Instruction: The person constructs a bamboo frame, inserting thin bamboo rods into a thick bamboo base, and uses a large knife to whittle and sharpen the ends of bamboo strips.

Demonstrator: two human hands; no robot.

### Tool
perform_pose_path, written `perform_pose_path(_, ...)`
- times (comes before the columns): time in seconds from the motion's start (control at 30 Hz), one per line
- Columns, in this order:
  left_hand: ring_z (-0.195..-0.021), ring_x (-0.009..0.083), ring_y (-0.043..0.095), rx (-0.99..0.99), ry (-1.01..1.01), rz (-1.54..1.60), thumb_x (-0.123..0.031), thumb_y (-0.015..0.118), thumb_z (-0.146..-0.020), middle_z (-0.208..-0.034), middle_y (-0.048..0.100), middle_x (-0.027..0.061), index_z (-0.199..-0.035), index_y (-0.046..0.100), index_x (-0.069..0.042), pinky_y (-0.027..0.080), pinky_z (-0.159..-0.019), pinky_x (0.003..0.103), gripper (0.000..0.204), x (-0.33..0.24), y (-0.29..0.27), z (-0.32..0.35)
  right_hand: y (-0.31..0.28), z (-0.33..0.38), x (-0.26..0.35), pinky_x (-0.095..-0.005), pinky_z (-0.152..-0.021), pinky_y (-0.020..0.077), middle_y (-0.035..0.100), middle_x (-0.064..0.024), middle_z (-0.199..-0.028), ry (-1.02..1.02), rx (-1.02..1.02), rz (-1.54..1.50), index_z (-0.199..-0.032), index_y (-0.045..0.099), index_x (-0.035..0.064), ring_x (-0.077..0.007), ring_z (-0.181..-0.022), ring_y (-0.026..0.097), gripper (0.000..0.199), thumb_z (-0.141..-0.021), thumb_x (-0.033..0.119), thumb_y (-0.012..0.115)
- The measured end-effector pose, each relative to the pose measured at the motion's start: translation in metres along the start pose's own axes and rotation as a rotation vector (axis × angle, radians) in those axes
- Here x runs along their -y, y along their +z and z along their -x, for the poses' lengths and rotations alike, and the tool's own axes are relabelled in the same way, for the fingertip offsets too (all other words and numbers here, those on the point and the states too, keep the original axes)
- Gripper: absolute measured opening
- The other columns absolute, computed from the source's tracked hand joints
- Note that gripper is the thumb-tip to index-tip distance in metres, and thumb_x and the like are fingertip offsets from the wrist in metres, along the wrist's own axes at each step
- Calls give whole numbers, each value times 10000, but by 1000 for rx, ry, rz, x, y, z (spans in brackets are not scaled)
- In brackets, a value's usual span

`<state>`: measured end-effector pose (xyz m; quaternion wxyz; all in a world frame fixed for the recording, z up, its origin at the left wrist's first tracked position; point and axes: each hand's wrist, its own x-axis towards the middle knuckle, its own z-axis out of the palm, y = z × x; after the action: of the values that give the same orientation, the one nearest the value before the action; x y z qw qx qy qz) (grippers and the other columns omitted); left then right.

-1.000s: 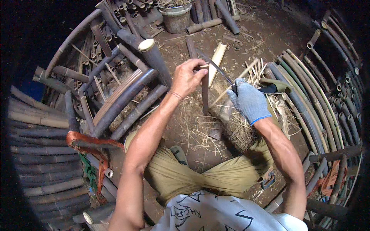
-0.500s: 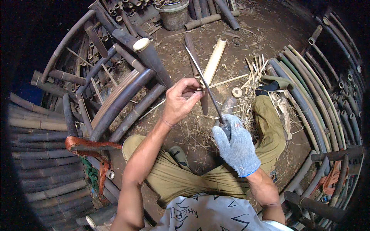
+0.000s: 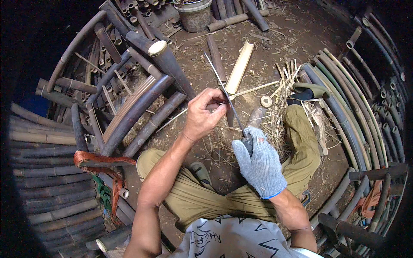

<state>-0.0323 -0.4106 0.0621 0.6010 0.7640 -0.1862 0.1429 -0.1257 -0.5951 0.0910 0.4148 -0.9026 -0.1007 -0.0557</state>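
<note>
Bamboo poles (image 3: 142,107), dark and thick, lie stacked on the person's left, and a second bank of greener bamboo poles (image 3: 344,112) curves along the right, with bare dirt floor (image 3: 275,34) between them. On that floor, past the person's crossed khaki-trousered legs (image 3: 301,142), lies a pale split bamboo half (image 3: 239,66), and beyond it stands a grey bucket (image 3: 194,15). A heap of dry bamboo shavings (image 3: 279,116) litters the ground around the right knee. The right hand (image 3: 260,165), in a grey knit glove, is clenched around the handle of a long knife (image 3: 228,101), whose narrow blade slants up and away toward the left. The bare left hand (image 3: 204,114) is closed, thumb and fingers pinching a thin bamboo sliver (image 3: 215,102) right against the blade, above the lap.
</note>
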Motion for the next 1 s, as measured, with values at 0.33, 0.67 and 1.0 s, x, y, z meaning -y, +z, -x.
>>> perform_pose_path(0.33, -944, 228, 672, 58, -69, -170, -6, 691, -815, -990, 632, 128, -1012, 595, 18, 564, -823, 334, 220, -15, -3, -2, -4, -2, -2, -439, -566, 533, 644, -198, -763, -26, 21, 62, -1052, 551, 29, -374, -679, 668, 323, -932, 322, 614)
perform_pose_path(0.67, -941, 313, 663, 260, 512, -777, -503, 471, -949, -877, 698, 158, -897, 695, -75, 394, -986, 478, 486, -84, 29, -109, -13, -24, 0, -506, -641, 520, 638, -260, -785, 117, 157, 74, -931, 562, 4, -442, -744, 643, 319, -938, 322, 590)
perform_pose_path(1.0, -1149, 343, 581, 270, 251, -849, -686, 409, -911, -1191, 627, 214, -1218, 620, -19, 293, -1100, 540, 764, 12, 38, -138, -26, -72, -25, -466, -619, 552, 671, -208, -808, -144, 80, 700, -982, 580, 10, -363, -747, 688, 281, -911, 282, 592)
